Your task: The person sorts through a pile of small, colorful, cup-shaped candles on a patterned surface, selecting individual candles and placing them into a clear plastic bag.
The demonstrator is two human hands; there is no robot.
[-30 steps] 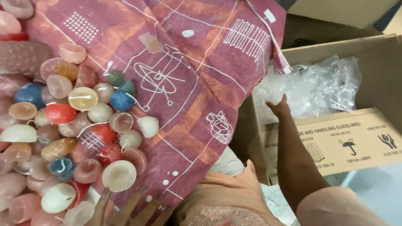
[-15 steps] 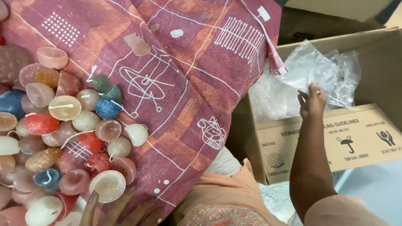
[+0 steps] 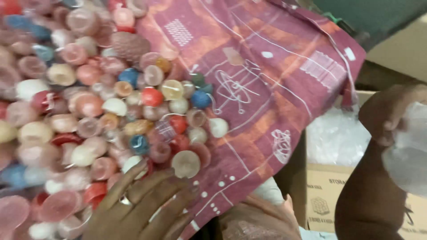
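A heap of small round candles (image 3: 102, 111) in red, pink, cream, blue and orange lies on a maroon patterned cloth (image 3: 267, 75). My left hand (image 3: 142, 204) rests palm down with spread fingers on the near edge of the heap, beside a cream candle (image 3: 186, 163). It wears a ring. At the right, my right hand (image 3: 389, 115) is raised above the cardboard box (image 3: 324, 204) and grips a clear plastic bag (image 3: 411, 146).
The open cardboard box at the right holds more clear plastic bags (image 3: 338, 138). A second cardboard box (image 3: 400, 53) stands behind it. The cloth's edge hangs next to the box. My knee in peach fabric (image 3: 258, 222) is at the bottom.
My right hand has risen out of the box with a plastic bag in it. My left hand has slid further onto the candles. The view has swung to the left.
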